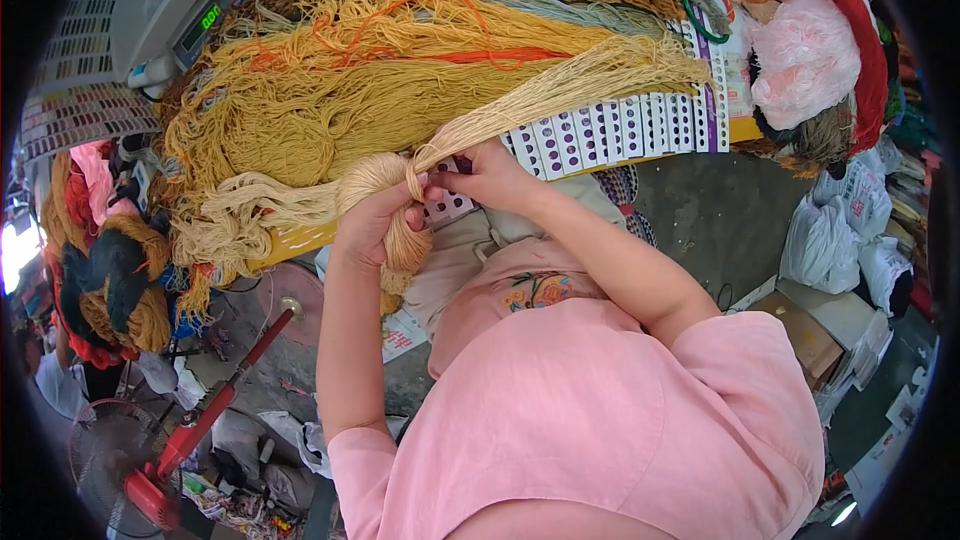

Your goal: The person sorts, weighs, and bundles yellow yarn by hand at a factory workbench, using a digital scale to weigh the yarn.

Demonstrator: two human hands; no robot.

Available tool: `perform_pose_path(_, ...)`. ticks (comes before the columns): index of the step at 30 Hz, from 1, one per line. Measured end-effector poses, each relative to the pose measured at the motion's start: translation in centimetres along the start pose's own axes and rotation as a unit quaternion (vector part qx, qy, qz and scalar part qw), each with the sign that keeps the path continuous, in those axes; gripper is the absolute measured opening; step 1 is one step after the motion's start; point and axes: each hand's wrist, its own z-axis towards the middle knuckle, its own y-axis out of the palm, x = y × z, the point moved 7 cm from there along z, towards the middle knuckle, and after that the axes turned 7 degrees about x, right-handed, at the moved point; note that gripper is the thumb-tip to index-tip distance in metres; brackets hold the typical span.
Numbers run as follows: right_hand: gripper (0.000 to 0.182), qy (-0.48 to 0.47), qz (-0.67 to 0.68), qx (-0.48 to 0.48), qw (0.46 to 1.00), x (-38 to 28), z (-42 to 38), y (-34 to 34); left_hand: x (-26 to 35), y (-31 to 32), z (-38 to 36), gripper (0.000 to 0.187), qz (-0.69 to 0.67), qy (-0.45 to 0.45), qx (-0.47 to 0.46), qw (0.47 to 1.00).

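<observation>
A cream skein of yarn (378, 180) lies across the near edge of the table, twisted into a thick bundle with a loop at its middle. Its long strands fan out to the upper right over punched white cards (585, 135). My left hand (375, 220) is closed around the bundle, with thumb and fingers near the loop. Just right of it, my right hand (495, 178) has its fingers curled at the strands beside the loop; its fingertips are partly hidden. Mustard and golden yarn hanks (330, 120) spread out behind both hands.
A digital scale (205, 25) stands at the back left. Scissors (703, 20) with green and orange handles lie at the back right, near pale pink yarn (805, 55). A red fan (150, 485) is on the lower left. Plastic bags (850, 215) sit at the right.
</observation>
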Motion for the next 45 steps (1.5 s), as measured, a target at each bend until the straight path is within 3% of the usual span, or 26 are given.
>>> perform_pose_path(2, 0.014, -0.019, 0.02, -0.006, 1.0, -0.2, -0.1, 0.1, -0.1, -0.2, 0.0, 0.015, 0.007, 0.0, 0.006, 1.0)
perform_pose_path(5, 0.015, 0.036, -0.037, -0.058, 0.997, 1.3, -0.3, 0.9, -0.2, 0.4, 0.1, 0.016, 0.02, -0.006, -0.008, 1.0)
perform_pose_path(7, 0.017, 0.113, 0.11, 0.006, 0.988, 1.6, -0.4, 0.1, 1.2, -0.1, -0.6, 0.017, -0.043, 0.059, 0.073, 0.995)
perform_pose_path(8, 0.016, 0.075, 0.176, 0.02, 0.981, 1.4, 0.0, -0.1, 1.3, -1.5, -0.5, 0.017, -0.089, 0.062, 0.102, 0.989)
perform_pose_path(11, 0.012, 0.076, 0.089, -0.015, 0.993, 1.5, -0.1, -0.5, 3.1, -4.1, -2.3, 0.015, -0.154, 0.08, 0.089, 0.981)
perform_pose_path(13, 0.009, 0.111, 0.084, -0.032, 0.99, 1.3, -0.1, -0.4, 5.2, -7.6, -5.4, 0.016, -0.184, 0.136, 0.206, 0.951)
perform_pose_path(15, 0.012, 0.075, 0.029, -0.052, 0.995, 1.2, 0.1, -0.1, 8.2, -9.5, -7.7, 0.016, -0.259, 0.207, -0.044, 0.942)
perform_pose_path(17, 0.013, 0.056, 0.002, -0.045, 0.997, 0.7, 0.5, 0.1, 9.9, -11.2, -9.3, 0.015, -0.281, 0.272, -0.079, 0.917)
perform_pose_path(18, 0.014, 0.038, -0.024, -0.039, 0.998, 0.3, 0.6, 0.3, 10.2, -13.8, -9.4, 0.015, -0.3, 0.315, 0.111, 0.893)
perform_pose_path(19, 0.014, 0.036, -0.023, -0.042, 0.998, 0.5, 0.7, 0.3, 10.1, -16.0, -10.5, 0.016, -0.31, 0.348, 0.297, 0.834)
perform_pose_path(20, 0.013, 0.046, -0.002, -0.037, 0.998, 1.0, 0.6, 0.2, 10.3, -19.6, -10.3, 0.017, -0.247, 0.383, 0.28, 0.845)
perform_pose_path(21, 0.013, 0.057, 0.017, -0.03, 0.998, 1.4, 0.6, 0.1, 10.3, -16.9, -11.0, 0.019, -0.167, 0.408, 0.368, 0.819)
perform_pose_path(22, 0.012, 0.013, -0.049, -0.032, 0.998, 1.1, 0.6, 0.0, 9.4, -13.4, -11.0, 0.021, -0.086, 0.425, 0.451, 0.78)
perform_pose_path(23, 0.012, 0.014, -0.051, -0.035, 0.998, 1.3, 0.6, 0.1, 8.7, -10.1, -9.7, 0.022, -0.01, 0.447, 0.413, 0.793)
perform_pose_path(25, 0.013, -0.144, -0.086, -0.006, 0.986, -0.3, 0.6, 0.2, 5.9, -4.6, -6.1, 0.03, 0.16, 0.36, 0.261, 0.881)
perform_pose_path(27, 0.012, -0.023, 0.019, 0.012, 0.999, 0.4, 0.6, -0.1, 2.1, -1.9, -1.9, 0.018, 0.272, 0.19, 0.22, 0.917)
perform_pose_path(28, 0.011, 0.069, 0.082, -0.003, 0.994, 0.8, 0.6, -0.4, 1.7, -2.5, -0.9, 0.018, 0.269, 0.19, 0.22, 0.918)
perform_pose_path(31, 0.011, 0.095, 0.074, 0.016, 0.993, 1.6, 0.5, -0.8, 2.4, -2.9, 0.6, 0.011, 0.306, 0.243, 0.211, 0.896)
perform_pose_path(33, 0.013, 0.115, 0.063, 0.016, 0.991, 1.5, 0.4, -0.8, 3.5, -4.3, 0.1, 0.012, 0.289, 0.254, 0.224, 0.895)
perform_pose_path(35, 0.021, 0.019, -0.096, 0.005, 0.995, 0.0, 0.6, -0.3, 4.4, -6.7, -1.0, 0.013, 0.206, 0.265, 0.224, 0.915)
perform_pose_path(36, 0.03, -0.041, -0.153, 0.037, 0.987, -0.2, 0.4, 0.0, 5.4, -7.2, -3.0, 0.014, 0.178, 0.254, 0.267, 0.912)
perform_pose_path(37, 0.03, -0.039, -0.154, 0.04, 0.986, -0.2, 0.4, 0.2, 6.3, -7.7, -5.2, 0.015, 0.149, 0.243, 0.307, 0.908)
perform_pose_path(39, 0.034, -0.101, -0.279, 0.066, 0.953, -1.1, 0.3, 0.5, 6.8, -12.8, -7.1, 0.016, 0.042, 0.182, 0.314, 0.931)
perform_pose_path(40, 0.034, -0.067, -0.262, 0.054, 0.961, -0.5, 0.3, 0.7, 7.0, -13.0, -7.7, 0.016, 0.042, 0.185, 0.312, 0.931)
perform_pose_path(42, 0.033, -0.076, -0.276, 0.065, 0.956, -0.7, 0.2, 0.8, 8.5, -12.5, -9.3, 0.017, 0.113, 0.249, 0.292, 0.917)
perform_pose_path(45, 0.03, -0.098, -0.287, 0.081, 0.949, -0.9, 0.3, 0.9, 11.1, -14.5, -12.2, 0.013, -0.071, 0.353, 0.298, 0.884)
